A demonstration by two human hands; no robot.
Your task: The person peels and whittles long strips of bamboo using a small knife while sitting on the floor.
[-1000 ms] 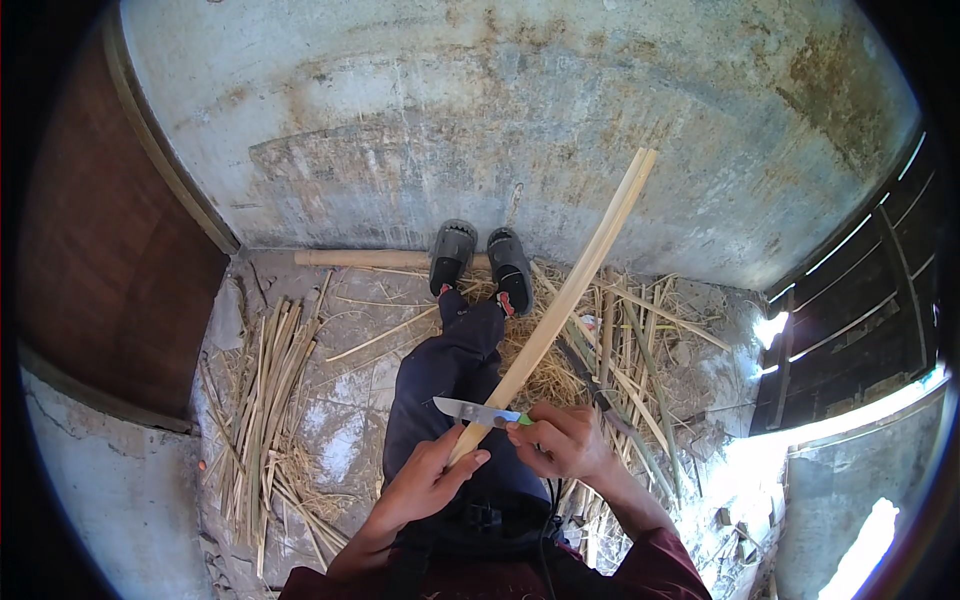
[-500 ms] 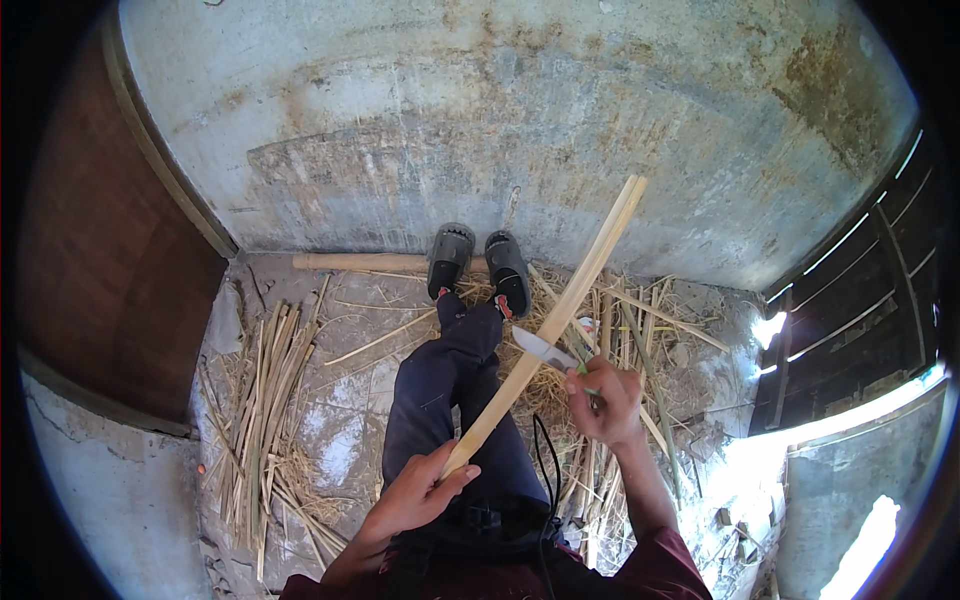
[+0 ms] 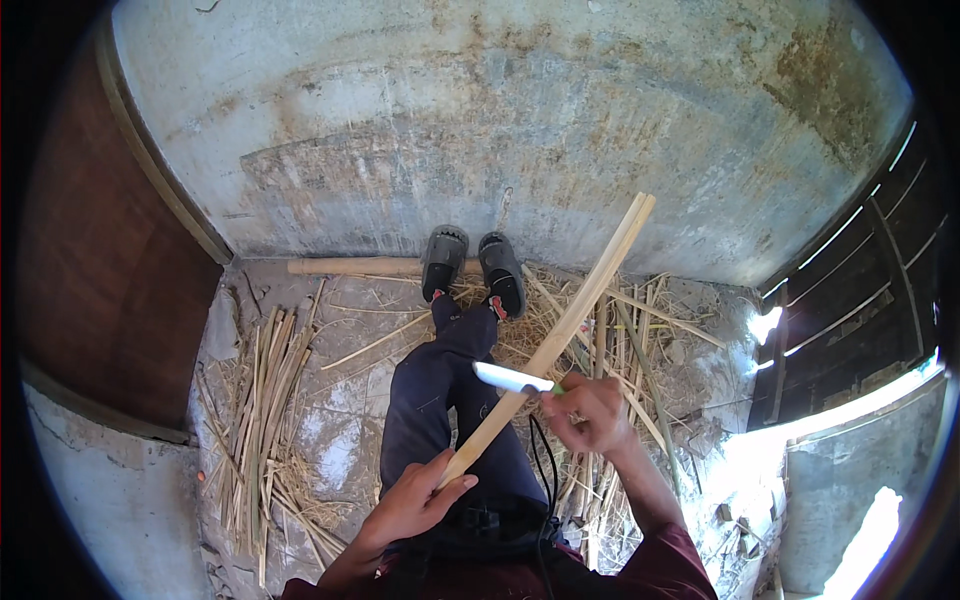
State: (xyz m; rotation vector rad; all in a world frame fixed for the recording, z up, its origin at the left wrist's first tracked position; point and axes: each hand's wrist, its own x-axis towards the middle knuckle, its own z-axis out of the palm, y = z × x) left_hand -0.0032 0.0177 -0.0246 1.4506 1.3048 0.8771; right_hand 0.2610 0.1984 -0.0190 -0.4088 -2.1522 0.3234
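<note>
A long, pale split bamboo strip slants from my lap up to the right, its far end near the base of the wall. My left hand is closed round its near end, thumb on top. In my right hand is a knife with a green handle, mostly hidden by the fingers. The blade lies across the strip and points left, over my dark trousers. Whether the edge is cutting into the strip cannot be made out.
Bundled thin strips lie on the floor at left, with more strips and shavings at right. A bamboo pole runs along the foot of the concrete wall. A brown door panel stands left, dark slats right.
The knife has slid down along the strip toward my left hand, and its blade has turned flatter. The strip's far end has dipped slightly and moved right. My left hand keeps its hold.
</note>
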